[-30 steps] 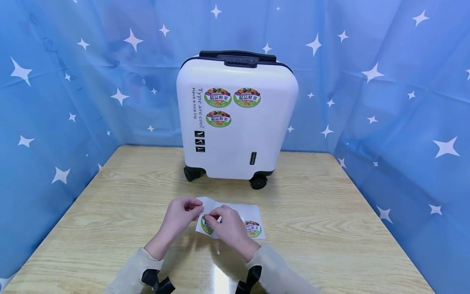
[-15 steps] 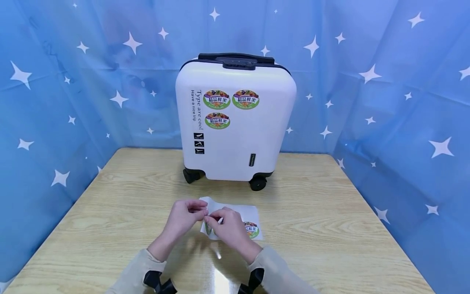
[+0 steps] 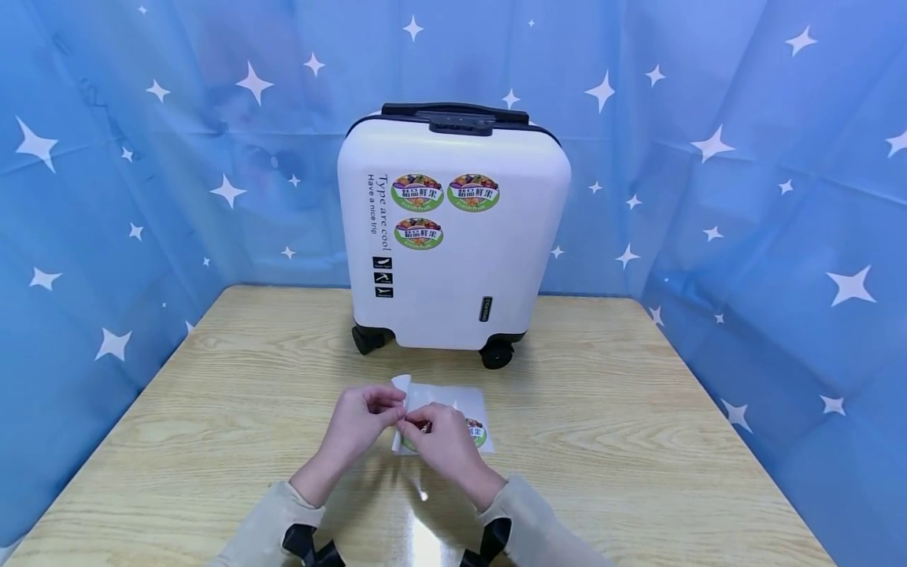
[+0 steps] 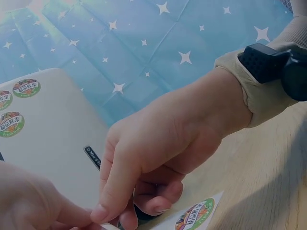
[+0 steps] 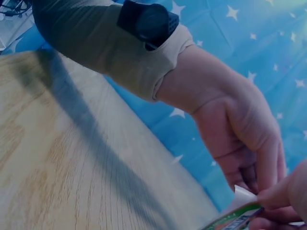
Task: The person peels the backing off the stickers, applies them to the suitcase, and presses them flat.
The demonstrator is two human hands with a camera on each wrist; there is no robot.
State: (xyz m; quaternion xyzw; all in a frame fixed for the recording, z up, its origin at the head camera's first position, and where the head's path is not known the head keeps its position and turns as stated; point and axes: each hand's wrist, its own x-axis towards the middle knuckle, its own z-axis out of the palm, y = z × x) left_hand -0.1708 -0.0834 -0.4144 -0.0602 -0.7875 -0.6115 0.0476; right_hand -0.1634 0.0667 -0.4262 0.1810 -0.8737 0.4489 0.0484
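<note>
Beige-sleeved left hand (image 3: 363, 417) pinches the curled left edge of a white rectangular paper sticker sheet (image 3: 457, 394); beige-sleeved right hand (image 3: 446, 445), fingertips beside the left's, pinches that same end; behind the sheet, white hard-shell suitcase (image 3: 446, 283) with three oval fruit stickers (image 3: 417, 193) stands on pale wood-grain table (image 3: 602, 417); green-rimmed oval sticker (image 3: 478, 432) shows at the sheet's right end.
</note>
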